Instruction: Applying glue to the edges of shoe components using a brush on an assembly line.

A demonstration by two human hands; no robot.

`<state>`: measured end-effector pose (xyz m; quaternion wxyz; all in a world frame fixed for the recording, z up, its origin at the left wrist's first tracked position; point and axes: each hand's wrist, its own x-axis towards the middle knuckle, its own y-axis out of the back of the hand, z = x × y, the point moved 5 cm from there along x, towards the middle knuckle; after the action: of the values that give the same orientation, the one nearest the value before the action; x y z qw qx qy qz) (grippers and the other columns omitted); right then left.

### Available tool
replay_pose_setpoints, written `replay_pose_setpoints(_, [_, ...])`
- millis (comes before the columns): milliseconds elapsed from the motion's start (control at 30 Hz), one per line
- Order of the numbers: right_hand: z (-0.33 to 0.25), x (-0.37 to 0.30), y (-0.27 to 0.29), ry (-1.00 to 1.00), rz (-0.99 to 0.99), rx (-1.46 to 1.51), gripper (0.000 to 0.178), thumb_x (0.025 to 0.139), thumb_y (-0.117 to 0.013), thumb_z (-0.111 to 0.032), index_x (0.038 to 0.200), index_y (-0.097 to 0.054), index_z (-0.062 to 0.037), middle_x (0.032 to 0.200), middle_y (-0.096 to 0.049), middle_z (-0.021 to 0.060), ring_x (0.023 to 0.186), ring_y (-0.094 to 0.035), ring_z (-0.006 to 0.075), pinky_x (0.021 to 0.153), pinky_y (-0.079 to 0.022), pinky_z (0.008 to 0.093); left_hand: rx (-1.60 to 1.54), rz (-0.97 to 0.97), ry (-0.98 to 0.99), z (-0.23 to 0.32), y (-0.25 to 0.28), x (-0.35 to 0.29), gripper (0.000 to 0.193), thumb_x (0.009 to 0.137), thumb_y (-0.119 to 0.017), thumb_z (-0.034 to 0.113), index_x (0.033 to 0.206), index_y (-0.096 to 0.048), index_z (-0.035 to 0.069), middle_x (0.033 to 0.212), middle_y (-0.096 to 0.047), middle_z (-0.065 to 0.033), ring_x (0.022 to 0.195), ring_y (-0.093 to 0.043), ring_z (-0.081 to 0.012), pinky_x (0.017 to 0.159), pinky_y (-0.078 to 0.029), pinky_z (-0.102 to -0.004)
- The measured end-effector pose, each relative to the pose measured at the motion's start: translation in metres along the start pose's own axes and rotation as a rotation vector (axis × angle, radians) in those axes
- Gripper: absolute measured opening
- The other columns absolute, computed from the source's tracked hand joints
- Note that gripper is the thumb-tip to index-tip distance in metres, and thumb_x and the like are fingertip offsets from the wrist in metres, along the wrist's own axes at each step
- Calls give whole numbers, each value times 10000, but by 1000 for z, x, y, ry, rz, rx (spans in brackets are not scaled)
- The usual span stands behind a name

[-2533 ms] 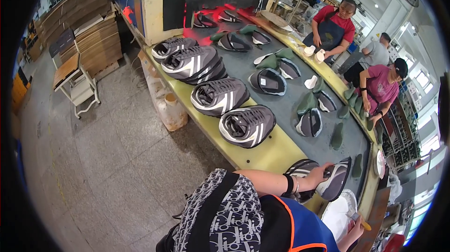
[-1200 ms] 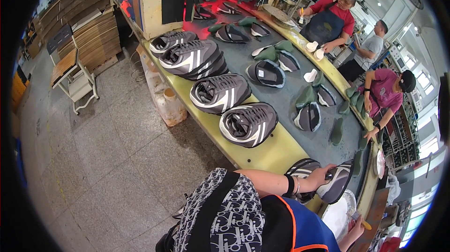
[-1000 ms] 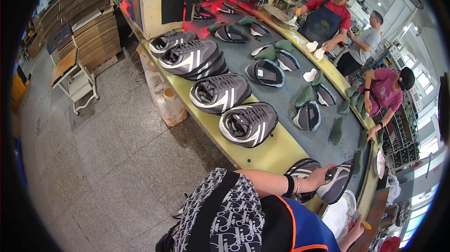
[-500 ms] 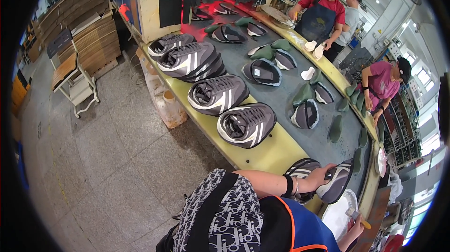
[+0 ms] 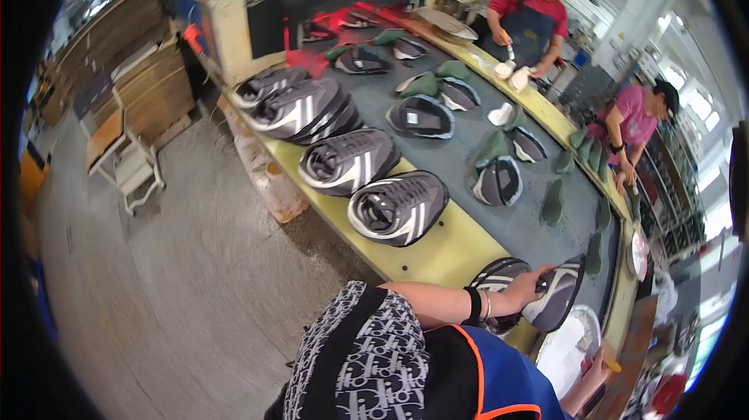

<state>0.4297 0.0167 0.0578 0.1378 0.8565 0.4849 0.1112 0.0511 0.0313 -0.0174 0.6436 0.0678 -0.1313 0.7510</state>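
1. Near the lower right, the left hand (image 5: 524, 289) is closed on a shoe upper (image 5: 555, 299), fingers wrapped over its near rim, holding it at the near end of the long conveyor table (image 5: 456, 244).
2. That upper is dark grey with a pale stripe along its side and a light grey lining facing up; it tilts toward the person.
3. Just beside it, touching or nearly so, lies a second dark upper (image 5: 499, 273) with white stripes, partly under the forearm.
4. The right hand (image 5: 597, 359) sits low by the right rim, fingers curled around a small orange-tipped tool (image 5: 612, 364); it is over a white round dish (image 5: 563, 346).
5. Both hands are well apart, the left higher than the right.
6. Along the yellow table edge, a row of stacked grey-and-white uppers (image 5: 398, 205) runs away from the person, close to the rim.
7. Between that row and the held upper, the yellow strip is bare.
8. Left of the table, open concrete floor (image 5: 172, 264) stretches to a small white cart (image 5: 136, 174).
9. Across the belt, two other people (image 5: 534, 10) stand at the far edge.
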Motion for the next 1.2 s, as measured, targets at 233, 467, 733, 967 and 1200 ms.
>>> replay_pose_setpoints(233, [15, -33, 4, 125, -40, 159, 255, 958, -696, -172, 1099, -644, 34, 898, -648, 24, 721, -594, 73, 581, -469, 219, -531, -207, 226, -17, 7, 7, 421, 1002, -549, 147, 1414, -507, 69, 1290, -641, -112, 1178, -615, -231, 1043, -490, -361])
replay_pose_setpoints(467, [-21, -67, 25, 219, 174, 73, 188, 929, -734, -102, 1049, -687, 36, 794, -644, 12, 668, -577, 59, 584, -456, 219, -705, -210, 525, 33, 2, 16, 416, 931, -628, 69, 1339, -552, 55, 1178, -666, -79, 1020, -672, -209, 912, -558, -359])
replay_pose_setpoints(733, [-18, -52, 16, 167, 37, -452, 182, 873, -762, -187, 968, -736, -34, 809, -710, 126, 693, -693, 248, 650, -554, 353, -366, -503, 1079, 55, -53, 23, 323, 908, -547, 148, 1141, -666, -42, 1021, -732, -147, 810, -697, -225, 725, -549, -317])
replay_pose_setpoints(967, [-79, -60, 8, 621, 83, -139, 156, 846, -775, -175, 949, -700, -85, 881, -685, 79, 786, -683, 311, 700, -544, 384, -24, -501, 1166, 51, -79, 10, 338, 886, -535, 204, 1081, -687, -27, 777, -730, -105, 423, -580, -136, 316, -385, -220])
replay_pose_setpoints(1200, [-60, -53, 6, 411, 15, -298, 128, 860, -771, -128, 944, -701, -62, 896, -702, 58, 777, -699, 244, 677, -561, 327, -147, -439, 943, 55, -81, 20, 383, 897, -534, 189, 1172, -669, -40, 1005, -741, -147, 848, -730, -235, 736, -598, -308])
